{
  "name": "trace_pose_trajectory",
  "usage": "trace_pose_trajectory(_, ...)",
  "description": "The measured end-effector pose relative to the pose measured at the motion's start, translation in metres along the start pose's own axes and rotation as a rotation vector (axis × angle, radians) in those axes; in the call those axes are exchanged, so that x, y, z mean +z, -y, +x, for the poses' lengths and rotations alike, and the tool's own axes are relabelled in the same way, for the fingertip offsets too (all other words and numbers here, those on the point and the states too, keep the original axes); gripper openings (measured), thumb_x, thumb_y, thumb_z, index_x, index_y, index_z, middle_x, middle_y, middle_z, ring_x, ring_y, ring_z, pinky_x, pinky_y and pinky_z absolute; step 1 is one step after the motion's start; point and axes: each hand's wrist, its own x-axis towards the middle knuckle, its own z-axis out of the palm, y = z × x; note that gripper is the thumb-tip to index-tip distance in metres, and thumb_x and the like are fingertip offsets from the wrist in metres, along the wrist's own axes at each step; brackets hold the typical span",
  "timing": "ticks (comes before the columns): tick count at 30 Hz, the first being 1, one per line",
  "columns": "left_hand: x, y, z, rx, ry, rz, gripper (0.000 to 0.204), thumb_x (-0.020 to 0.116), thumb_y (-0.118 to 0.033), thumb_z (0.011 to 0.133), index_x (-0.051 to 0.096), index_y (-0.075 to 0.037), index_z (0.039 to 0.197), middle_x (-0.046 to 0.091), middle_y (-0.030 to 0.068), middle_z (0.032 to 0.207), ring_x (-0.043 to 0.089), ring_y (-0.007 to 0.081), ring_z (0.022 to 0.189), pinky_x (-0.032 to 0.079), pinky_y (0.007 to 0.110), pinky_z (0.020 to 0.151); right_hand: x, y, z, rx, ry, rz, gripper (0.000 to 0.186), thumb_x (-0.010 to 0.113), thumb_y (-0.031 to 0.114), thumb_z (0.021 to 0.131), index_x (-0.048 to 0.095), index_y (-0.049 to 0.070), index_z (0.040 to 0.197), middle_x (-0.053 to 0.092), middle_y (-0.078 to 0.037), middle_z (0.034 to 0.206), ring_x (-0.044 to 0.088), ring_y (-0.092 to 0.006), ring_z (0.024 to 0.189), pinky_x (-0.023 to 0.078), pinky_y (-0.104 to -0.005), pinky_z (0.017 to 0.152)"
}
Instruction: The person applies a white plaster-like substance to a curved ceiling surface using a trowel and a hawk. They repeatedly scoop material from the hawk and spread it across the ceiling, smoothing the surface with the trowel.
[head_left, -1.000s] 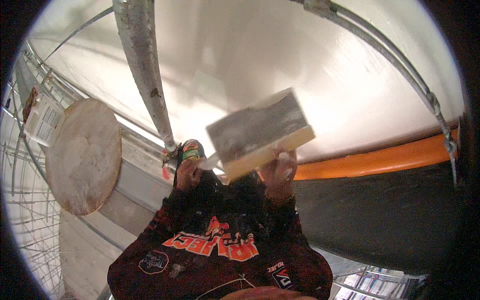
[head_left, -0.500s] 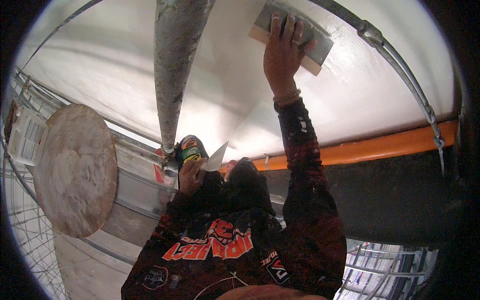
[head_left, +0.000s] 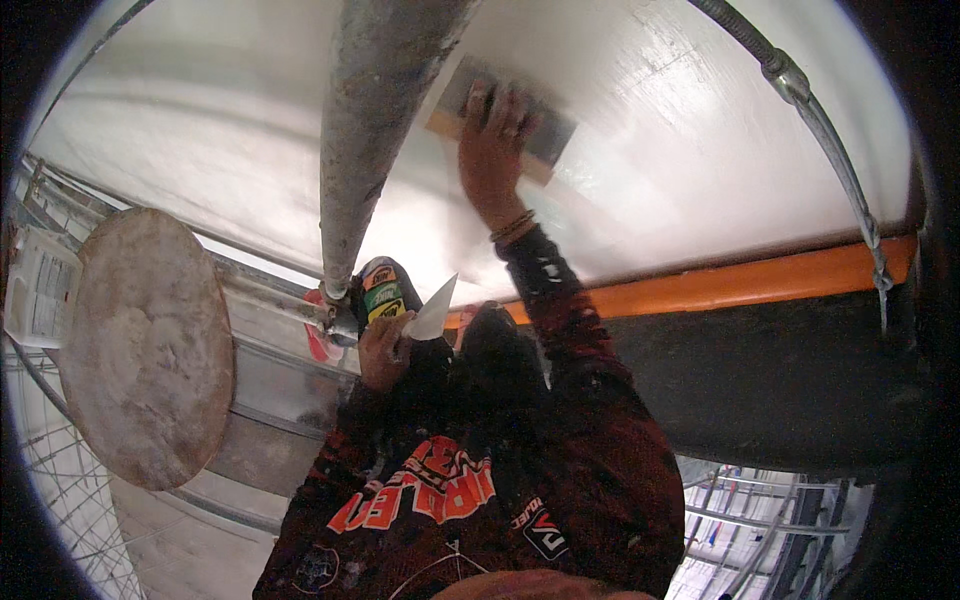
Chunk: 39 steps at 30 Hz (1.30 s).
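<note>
My right hand (head_left: 490,165) is stretched up against the white wall surface (head_left: 650,150), its fingers over a wide grey plastering blade (head_left: 557,132) with a pale wooden strip along its lower edge. The blade lies tilted on the wall, just right of a thick metal pole; the thumb's grip is partly blurred. Low by my knees, my left hand (head_left: 384,352) is closed around a putty knife (head_left: 434,312). Its pale pointed blade sticks up to the right, and its handle is hidden in the fingers.
The plaster-splashed pole (head_left: 375,130) rises between me and the wall. An orange bar (head_left: 770,282) runs along the wall's foot above a dark plank (head_left: 760,380). Steel cable (head_left: 788,82) hangs at right. On the left stand a round, dusty board (head_left: 150,350) and white jug (head_left: 45,290).
My right hand has swept left and a little downward across the wall with the plastering blade, closer to the pole. My left hand keeps its hold on the putty knife. The view has shifted slightly.
</note>
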Motion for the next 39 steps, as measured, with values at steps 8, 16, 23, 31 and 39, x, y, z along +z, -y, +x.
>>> trace_pose_trajectory(8, 0.001, 0.0, 0.004, 0.019, -0.044, 0.034, 0.039, 0.063, 0.0, 0.074, 0.064, -0.008, 0.113, 0.059, 0.0126, 0.09, 0.059, 0.0327, 0.084, 0.049, 0.042, 0.075, -0.046, -0.084, 0.133, 0.055, -0.265, -0.209, 0.05, 0.05, 0.018, 0.089, 0.044, 0.006, 0.137, 0.042, -0.02, 0.14, 0.038, -0.0405, 0.13, 0.031, -0.0596, 0.104)
trace_pose_trajectory(16, -0.005, 0.002, -0.005, 0.003, -0.158, 0.054, 0.039, 0.06, 0.001, 0.073, 0.065, -0.006, 0.111, 0.062, 0.0152, 0.092, 0.06, 0.0334, 0.084, 0.049, 0.043, 0.074, 0.071, 0.026, -0.019, 0.033, -0.058, -0.048, 0.053, 0.052, 0.021, 0.09, 0.04, 0.01, 0.141, 0.047, -0.019, 0.131, 0.044, -0.0469, 0.12, 0.031, -0.0681, 0.098)
trace_pose_trajectory(23, -0.027, 0.003, -0.05, 0.009, -0.235, 0.047, 0.039, 0.06, 0.0, 0.073, 0.065, -0.003, 0.111, 0.062, 0.0179, 0.093, 0.061, 0.0353, 0.081, 0.051, 0.042, 0.074, 0.049, 0.088, -0.127, 0.026, 0.457, 0.178, 0.056, 0.053, 0.021, 0.088, 0.041, 0.005, 0.139, 0.053, -0.018, 0.123, 0.049, -0.0378, 0.117, 0.033, -0.0624, 0.099)
trace_pose_trajectory(31, -0.032, 0.015, -0.074, -0.046, -0.271, 0.034, 0.043, 0.058, -0.001, 0.077, 0.062, -0.005, 0.119, 0.062, 0.0167, 0.096, 0.06, 0.0338, 0.086, 0.05, 0.041, 0.075, -0.04, -0.023, 0.11, -0.034, -0.237, -0.154, 0.054, 0.054, 0.022, 0.087, 0.044, 0.004, 0.136, 0.047, -0.021, 0.132, 0.044, -0.0412, 0.123, 0.035, -0.0598, 0.098)
trace_pose_trajectory(39, -0.04, 0.016, -0.053, -0.068, -0.277, 0.062, 0.05, 0.058, 0.001, 0.072, 0.061, -0.007, 0.121, 0.061, 0.0159, 0.096, 0.06, 0.0335, 0.086, 0.05, 0.041, 0.075, 0.037, -0.008, 0.099, 0.155, -0.287, -0.122, 0.052, 0.054, 0.027, 0.09, 0.042, 0.009, 0.138, 0.048, -0.022, 0.128, 0.044, -0.0449, 0.121, 0.033, -0.0712, 0.091)
